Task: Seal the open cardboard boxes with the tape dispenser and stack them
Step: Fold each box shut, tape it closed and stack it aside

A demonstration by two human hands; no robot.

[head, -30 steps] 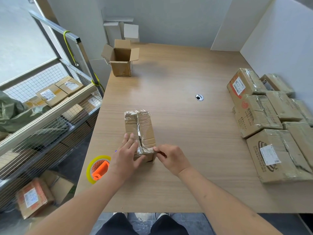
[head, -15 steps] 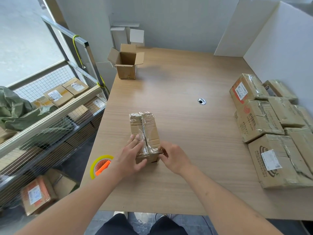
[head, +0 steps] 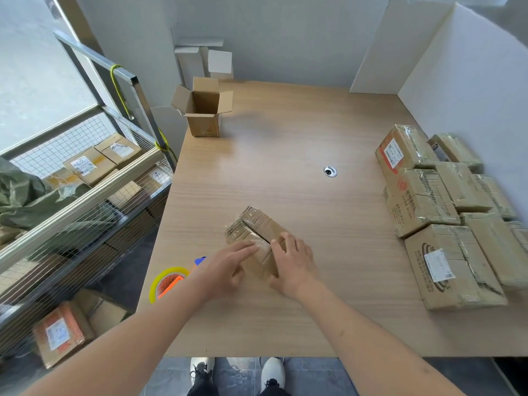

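— Is any print showing clearly enough to read?
— None. White shipping labels and red markings are sitting on the brown taped cardboard parcels along the wooden table, all too blurred.

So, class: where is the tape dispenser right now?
In the head view, the tape dispenser lies at the table's near left edge, just left of the left hand.

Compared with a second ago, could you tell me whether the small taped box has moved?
Yes. The small taped box has turned clockwise: its far end now points toward the table's cable hole, no longer straight up the table.
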